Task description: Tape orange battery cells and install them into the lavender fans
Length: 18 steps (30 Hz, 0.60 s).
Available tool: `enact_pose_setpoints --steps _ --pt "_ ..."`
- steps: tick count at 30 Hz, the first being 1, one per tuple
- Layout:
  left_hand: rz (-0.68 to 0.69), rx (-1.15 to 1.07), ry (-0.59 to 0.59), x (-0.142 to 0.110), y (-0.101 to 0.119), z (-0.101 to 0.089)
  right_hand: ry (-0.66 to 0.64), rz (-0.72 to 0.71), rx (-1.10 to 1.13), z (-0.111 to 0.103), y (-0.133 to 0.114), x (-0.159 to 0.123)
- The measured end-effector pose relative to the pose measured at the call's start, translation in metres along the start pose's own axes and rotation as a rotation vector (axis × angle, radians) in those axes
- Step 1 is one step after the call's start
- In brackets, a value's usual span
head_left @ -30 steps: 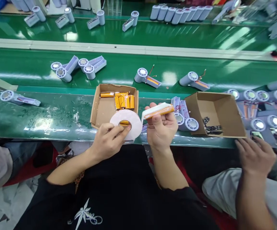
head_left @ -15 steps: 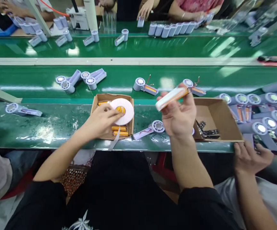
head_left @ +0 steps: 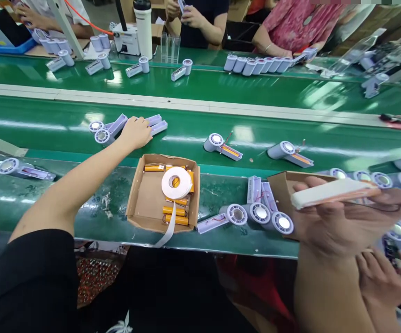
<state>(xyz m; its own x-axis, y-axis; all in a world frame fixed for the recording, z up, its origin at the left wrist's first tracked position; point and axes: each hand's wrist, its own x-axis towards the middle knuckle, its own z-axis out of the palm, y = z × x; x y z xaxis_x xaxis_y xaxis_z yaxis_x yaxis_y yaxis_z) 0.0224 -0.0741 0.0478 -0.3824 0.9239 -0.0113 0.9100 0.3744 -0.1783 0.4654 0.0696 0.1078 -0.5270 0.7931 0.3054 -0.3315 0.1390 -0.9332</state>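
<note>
left hand (head_left: 136,132) is over the lilac housings (head_left: 158,126) on the green belt (head_left: 183,148), upper left of frame; fingers curl down, tips hidden, can't tell if it has a grip. right hand (head_left: 335,229), right of frame, pinches the orange battery pack (head_left: 339,196), white strip face up. tape roll (head_left: 167,187) sits on more packs in the carton (head_left: 145,199), centre. step looks like housing pickup, strip already on. next move calls for a firm hold on one housing, keeping the strip face untouched.
</note>
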Motion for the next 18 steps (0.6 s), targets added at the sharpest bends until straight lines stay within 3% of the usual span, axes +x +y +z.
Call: enact_pose_setpoints --steps 4,8,13,18 --pt "0.226 0.082 -0.009 -0.002 -0.003 0.005 0.002 0.000 0.040 0.022 0.010 0.034" --pt "0.233 0.067 -0.068 0.005 0.009 0.007 -0.149 -0.055 0.009 0.054 0.032 0.076" --pt "0.103 -0.170 -0.155 0.029 0.015 0.010 -0.489 0.033 -0.144 0.114 0.094 0.129" --pt "0.168 -0.441 -0.200 0.038 -0.001 0.006 -0.658 0.094 -0.344 0.148 0.158 0.153"
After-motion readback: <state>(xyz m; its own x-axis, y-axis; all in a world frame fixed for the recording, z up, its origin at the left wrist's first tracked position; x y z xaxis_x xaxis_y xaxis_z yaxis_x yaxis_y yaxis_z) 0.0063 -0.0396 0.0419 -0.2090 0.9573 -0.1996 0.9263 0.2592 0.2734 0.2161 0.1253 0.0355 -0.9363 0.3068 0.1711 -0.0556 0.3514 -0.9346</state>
